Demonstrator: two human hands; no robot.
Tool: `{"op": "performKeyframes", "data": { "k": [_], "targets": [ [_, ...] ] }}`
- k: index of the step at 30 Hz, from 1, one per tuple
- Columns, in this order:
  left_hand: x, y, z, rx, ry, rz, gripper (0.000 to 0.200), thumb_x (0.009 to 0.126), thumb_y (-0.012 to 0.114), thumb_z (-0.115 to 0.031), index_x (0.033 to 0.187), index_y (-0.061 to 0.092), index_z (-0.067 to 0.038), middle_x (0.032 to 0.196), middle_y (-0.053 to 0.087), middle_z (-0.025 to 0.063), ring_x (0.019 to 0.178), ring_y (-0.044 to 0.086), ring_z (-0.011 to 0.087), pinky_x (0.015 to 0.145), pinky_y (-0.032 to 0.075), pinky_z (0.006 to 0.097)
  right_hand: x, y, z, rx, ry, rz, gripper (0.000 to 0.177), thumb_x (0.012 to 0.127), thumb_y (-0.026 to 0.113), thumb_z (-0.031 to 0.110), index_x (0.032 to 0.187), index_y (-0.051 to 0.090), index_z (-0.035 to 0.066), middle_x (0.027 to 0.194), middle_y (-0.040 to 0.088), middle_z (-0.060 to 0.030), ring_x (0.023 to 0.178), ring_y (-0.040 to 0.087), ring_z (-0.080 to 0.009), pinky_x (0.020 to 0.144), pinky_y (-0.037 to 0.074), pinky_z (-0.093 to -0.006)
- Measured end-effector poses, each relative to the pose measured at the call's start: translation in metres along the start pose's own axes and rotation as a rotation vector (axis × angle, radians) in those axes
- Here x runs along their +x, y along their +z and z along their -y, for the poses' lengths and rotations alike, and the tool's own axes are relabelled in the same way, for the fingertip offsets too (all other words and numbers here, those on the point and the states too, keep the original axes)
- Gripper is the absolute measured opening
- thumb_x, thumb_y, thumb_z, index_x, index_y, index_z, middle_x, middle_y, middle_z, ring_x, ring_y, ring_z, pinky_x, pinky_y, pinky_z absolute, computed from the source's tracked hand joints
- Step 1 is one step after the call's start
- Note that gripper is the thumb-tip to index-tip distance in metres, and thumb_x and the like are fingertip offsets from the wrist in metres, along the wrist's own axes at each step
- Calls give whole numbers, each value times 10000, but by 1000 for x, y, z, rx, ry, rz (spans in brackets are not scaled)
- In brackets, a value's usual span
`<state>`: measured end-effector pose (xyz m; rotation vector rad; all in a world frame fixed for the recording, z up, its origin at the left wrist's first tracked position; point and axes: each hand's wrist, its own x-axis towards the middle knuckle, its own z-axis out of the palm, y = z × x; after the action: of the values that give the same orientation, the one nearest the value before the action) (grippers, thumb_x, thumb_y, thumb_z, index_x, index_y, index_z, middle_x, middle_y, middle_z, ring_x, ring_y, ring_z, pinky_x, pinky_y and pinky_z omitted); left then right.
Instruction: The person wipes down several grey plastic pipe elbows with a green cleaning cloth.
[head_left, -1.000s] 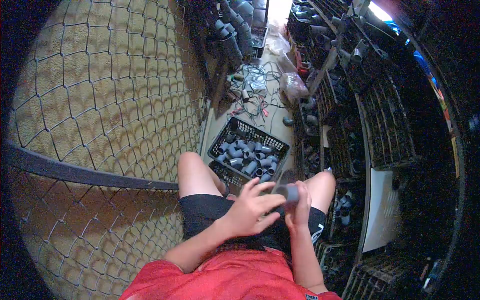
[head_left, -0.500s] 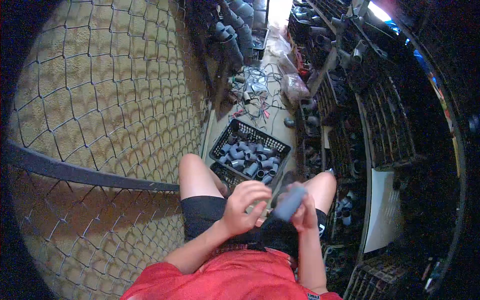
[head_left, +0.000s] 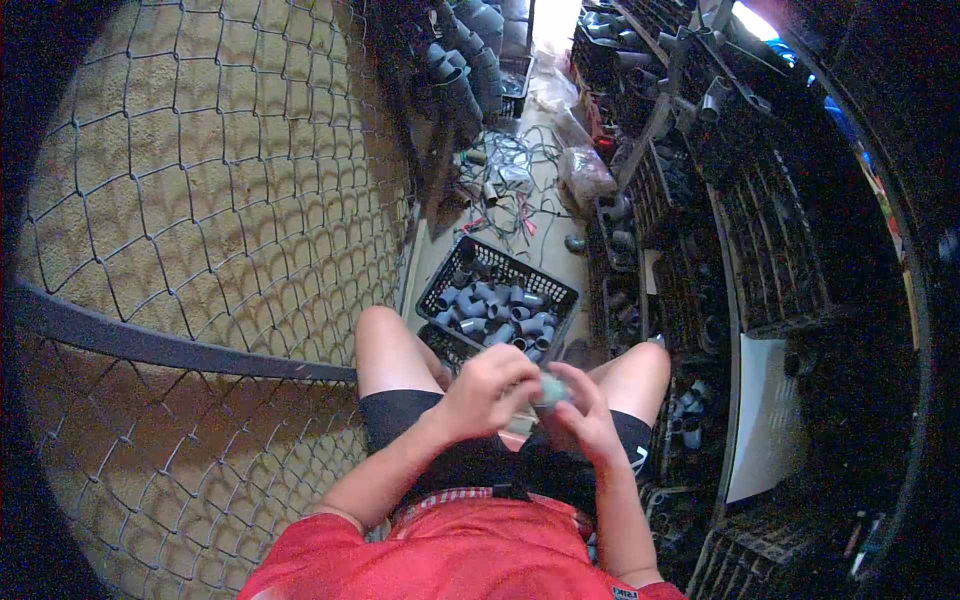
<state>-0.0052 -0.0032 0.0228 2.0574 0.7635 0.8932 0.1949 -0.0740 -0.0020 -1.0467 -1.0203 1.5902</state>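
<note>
In front of my lap, my right hand (head_left: 588, 418) has its fingers curved around a blurred grey-green pipe fitting (head_left: 552, 390), whose rounded end faces up. My left hand (head_left: 490, 392) is closed right beside it, fingertips at the fitting's near side; I cannot tell what is pinched in them. Below the left hand, a small pale piece with a pinkish end (head_left: 516, 432) shows over my dark shorts. Beyond my knees, a black plastic crate (head_left: 560, 289) on the floor holds many grey elbow pipe fittings (head_left: 490, 305).
A chain-link fence (head_left: 215, 190) runs along my left side. Dark shelving racks (head_left: 775, 240) with fittings line the right. Tangled cables (head_left: 515, 205) and a plastic bag (head_left: 588, 172) lie on the floor beyond the crate. Large grey pipe fittings (head_left: 462, 95) are stacked at the far left.
The fitting in my right hand has turned from lengthwise to end-up and moved a little left. My left hand has moved up and closed its fingers beside it.
</note>
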Motion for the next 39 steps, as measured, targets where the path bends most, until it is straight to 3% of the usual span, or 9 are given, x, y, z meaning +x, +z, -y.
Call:
{"op": "performKeyframes", "data": {
  "k": [3, 7, 9, 14, 19, 23, 31, 37, 39],
  "targets": [
    [12, -19, 2, 16, 13, -382, 135, 787, 668, -3, 902, 599, -16, 1050, 607, 164, 1003, 619, 339, 847, 505, 394, 3, -8, -2, 97, 60, -123, 512, 982, 545, 371, 1347, 458, 23, 1184, 644, -127, 1043, 613, -204, 912, 482, -330],
    [6, 9, -5, -19, 32, -56, 153, 799, 627, -45, 936, 567, -10, 1215, 559, 200, 1187, 559, 390, 968, 469, 441, 28, 15, -12, 277, -69, -476, 465, 1050, 367, 414, 1297, 492, 39, 1193, 585, -104, 1060, 583, -197, 940, 462, -330],
    [-4, 69, -4, -109, -10, -337, 303, 814, 596, -77, 1102, 532, -9, 1352, 490, 214, 1254, 502, 396, 1063, 387, 429, 40, 31, -20, -46, -157, -629, 433, 1066, 344, 382, 1273, 496, 33, 1226, 540, -109, 1119, 531, -200, 988, 408, -321],
    [15, 47, 18, -415, -267, -260, 520, 953, 459, -148, 1438, 402, 28, 1514, 355, 236, 1418, 315, 404, 1148, 273, 425, 31, 49, -41, -197, -152, -476, 427, 1061, 359, 359, 1281, 488, 16, 1250, 515, -120, 1195, 475, -219, 1048, 350, -342],
    [-6, 77, -6, -50, -94, -193, 534, 964, 439, -135, 1461, 358, 43, 1539, 312, 243, 1445, 276, 381, 1176, 216, 416, 48, 23, -22, -6, -154, -626, 450, 1060, 331, 381, 1276, 501, 25, 1256, 530, -106, 1192, 480, -210, 1057, 346, -350],
    [13, 57, 9, -571, -289, -319, 564, 998, 401, -195, 1479, 284, 75, 1552, 296, 234, 1458, 267, 310, 1172, 208, 345, 32, 44, -49, 153, -111, -507, 466, 1060, 299, 408, 1287, 511, 61, 1255, 538, -84, 1168, 496, -197, 1024, 367, -336],
    [-4, 67, -25, -148, 81, -117, 759, 855, 683, -188, 1491, 306, -19, 1582, 216, 232, 1487, 141, 380, 1185, 189, 439, 34, 16, -37, 1016, -178, -243, 561, 1044, 300, 471, 1403, 427, 59, 1317, 564, -147, 1176, 554, -289, 1036, 434, -418],
    [-6, 45, 16, 179, 230, -38, 671, 644, 745, -42, 1290, 566, -18, 1348, 554, 228, 1247, 555, 350, 998, 505, 396, 28, 7, -24, 1072, 35, -355, 412, 1019, 432, 390, 1266, 521, 72, 1275, 580, -174, 1140, 571, -292, 1024, 443, -426],
    [-10, 54, 7, 126, 138, -146, 652, 635, 729, -10, 1270, 581, -19, 1297, 595, 219, 1218, 583, 331, 993, 508, 393, 37, 13, -38, 537, -5, -563, 313, 927, 626, 328, 1096, 590, 66, 1138, 631, -130, 1107, 596, -278, 980, 483, -420]
  ]
}}
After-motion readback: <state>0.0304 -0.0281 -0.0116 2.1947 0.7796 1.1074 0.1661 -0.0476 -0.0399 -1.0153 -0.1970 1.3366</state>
